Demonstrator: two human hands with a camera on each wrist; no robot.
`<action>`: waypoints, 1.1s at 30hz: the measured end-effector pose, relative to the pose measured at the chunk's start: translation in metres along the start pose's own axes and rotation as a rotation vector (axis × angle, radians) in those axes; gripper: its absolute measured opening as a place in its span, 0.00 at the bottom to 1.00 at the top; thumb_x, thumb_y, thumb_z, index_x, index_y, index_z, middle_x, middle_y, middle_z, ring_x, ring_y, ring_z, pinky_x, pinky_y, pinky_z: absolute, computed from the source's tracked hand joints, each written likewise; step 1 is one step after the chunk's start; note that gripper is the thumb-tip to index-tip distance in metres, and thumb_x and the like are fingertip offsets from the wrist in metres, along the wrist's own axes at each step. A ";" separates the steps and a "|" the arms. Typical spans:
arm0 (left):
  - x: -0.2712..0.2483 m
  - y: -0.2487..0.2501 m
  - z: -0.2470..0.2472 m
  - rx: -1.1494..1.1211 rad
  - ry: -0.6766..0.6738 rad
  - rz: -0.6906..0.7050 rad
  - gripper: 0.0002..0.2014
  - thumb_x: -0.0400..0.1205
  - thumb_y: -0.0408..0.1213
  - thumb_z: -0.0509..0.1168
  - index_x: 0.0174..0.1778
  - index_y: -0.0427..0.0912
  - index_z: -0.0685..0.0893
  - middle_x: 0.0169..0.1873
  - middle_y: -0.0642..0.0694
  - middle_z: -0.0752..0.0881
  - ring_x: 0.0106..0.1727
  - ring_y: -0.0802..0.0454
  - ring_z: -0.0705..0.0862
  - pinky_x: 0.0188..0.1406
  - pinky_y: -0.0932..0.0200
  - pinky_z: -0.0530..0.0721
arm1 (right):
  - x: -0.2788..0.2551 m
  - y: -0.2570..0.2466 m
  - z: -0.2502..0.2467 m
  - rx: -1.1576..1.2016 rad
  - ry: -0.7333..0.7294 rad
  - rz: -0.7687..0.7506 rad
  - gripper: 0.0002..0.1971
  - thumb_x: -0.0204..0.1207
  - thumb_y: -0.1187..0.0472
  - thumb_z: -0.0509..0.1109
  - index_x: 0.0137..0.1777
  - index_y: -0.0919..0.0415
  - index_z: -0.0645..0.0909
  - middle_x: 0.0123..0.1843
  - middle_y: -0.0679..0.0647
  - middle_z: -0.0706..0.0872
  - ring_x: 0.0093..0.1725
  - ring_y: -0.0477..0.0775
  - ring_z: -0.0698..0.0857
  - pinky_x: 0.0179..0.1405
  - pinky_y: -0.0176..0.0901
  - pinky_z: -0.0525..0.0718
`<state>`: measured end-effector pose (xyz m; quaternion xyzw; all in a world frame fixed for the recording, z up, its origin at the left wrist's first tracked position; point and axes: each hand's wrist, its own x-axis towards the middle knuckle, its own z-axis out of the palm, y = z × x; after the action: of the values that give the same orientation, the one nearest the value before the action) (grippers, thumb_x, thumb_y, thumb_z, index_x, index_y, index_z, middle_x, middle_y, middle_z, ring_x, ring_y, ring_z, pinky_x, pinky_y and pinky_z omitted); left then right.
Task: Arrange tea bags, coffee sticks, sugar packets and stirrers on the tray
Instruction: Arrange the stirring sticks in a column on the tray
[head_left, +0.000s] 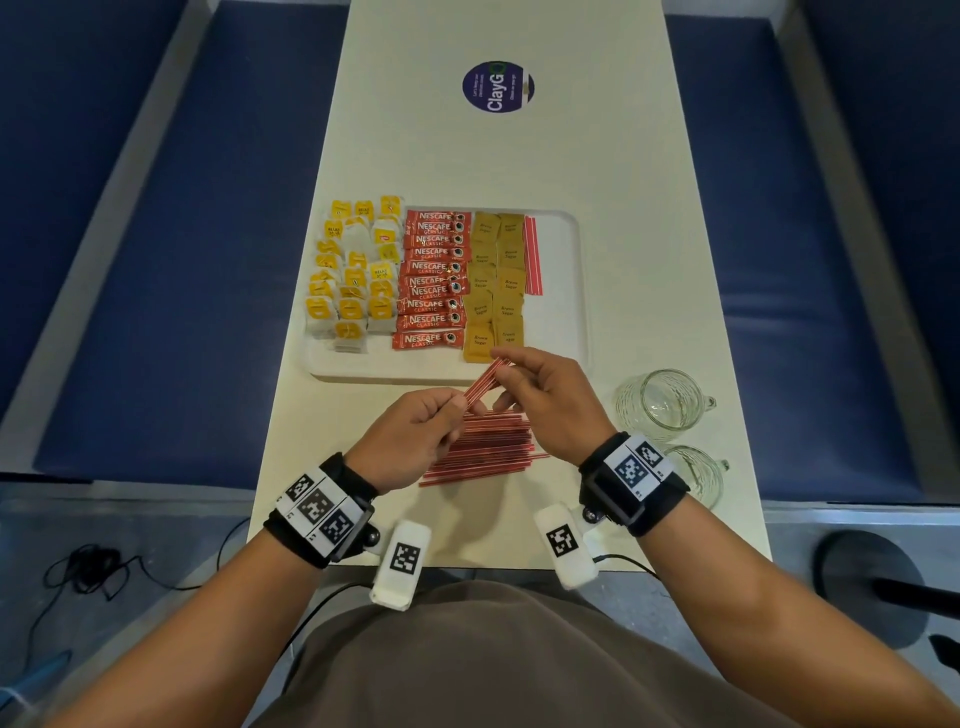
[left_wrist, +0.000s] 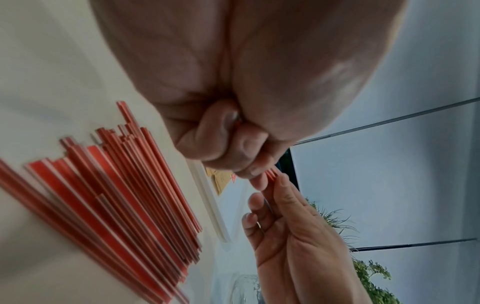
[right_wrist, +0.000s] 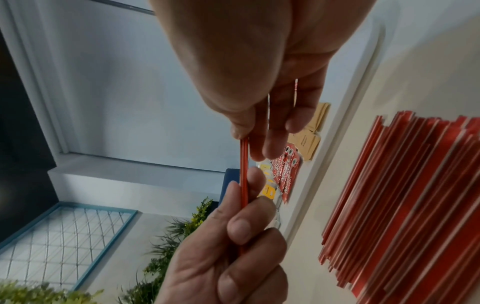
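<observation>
- Right now both hands hold one small bunch of stirrers (head_left: 482, 382) in the air: the left hand (head_left: 415, 441) has its fingers curled round the near end, and the right hand (head_left: 550, 400) pinches the far end between thumb and fingertips (right_wrist: 270, 148).
- The bunch's long axis runs slantwise, from the left fingers up and away toward the right fingers, its far tip over the near rim of the tray (head_left: 569, 291).
- Beneath both sets of fingers lies the loose pile of stirrers (head_left: 483, 447) on the table (head_left: 519, 156), pointing crosswise, left to right.
- Beyond the fingers, the tray carries tea bags (head_left: 356, 270) at the left, partly over its left rim, then coffee sticks (head_left: 434, 278), then sugar packets (head_left: 493, 283), then a few stirrers laid lengthwise (head_left: 532, 254).
- Bare tray floor lies to the right of those laid stirrers, up to the right rim.
- Two glass mugs (head_left: 665, 405) stand right of the right hand, near the table's edge.
</observation>
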<state>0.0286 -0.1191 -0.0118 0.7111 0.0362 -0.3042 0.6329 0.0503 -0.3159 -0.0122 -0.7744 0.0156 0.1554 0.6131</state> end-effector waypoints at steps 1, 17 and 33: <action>0.000 0.001 0.000 -0.001 -0.009 0.000 0.16 0.93 0.37 0.53 0.59 0.32 0.85 0.29 0.50 0.74 0.24 0.57 0.65 0.22 0.66 0.65 | 0.000 0.000 0.001 0.022 0.015 0.008 0.11 0.87 0.61 0.69 0.64 0.45 0.85 0.45 0.50 0.94 0.37 0.49 0.91 0.52 0.46 0.90; 0.010 0.017 0.005 0.143 -0.035 0.016 0.15 0.94 0.38 0.51 0.59 0.36 0.82 0.30 0.48 0.74 0.22 0.60 0.67 0.20 0.67 0.67 | 0.006 -0.010 -0.006 0.036 0.059 0.111 0.14 0.86 0.53 0.71 0.43 0.59 0.92 0.33 0.51 0.88 0.30 0.50 0.78 0.34 0.43 0.82; 0.017 0.020 0.008 0.205 -0.050 0.036 0.14 0.94 0.39 0.52 0.49 0.39 0.80 0.27 0.50 0.78 0.25 0.49 0.80 0.23 0.61 0.77 | 0.015 -0.011 -0.012 0.011 0.044 0.104 0.19 0.84 0.49 0.73 0.40 0.64 0.89 0.27 0.53 0.81 0.29 0.49 0.77 0.35 0.40 0.80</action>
<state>0.0483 -0.1366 -0.0022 0.7648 -0.0236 -0.3126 0.5629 0.0701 -0.3222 -0.0032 -0.7724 0.0701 0.1699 0.6079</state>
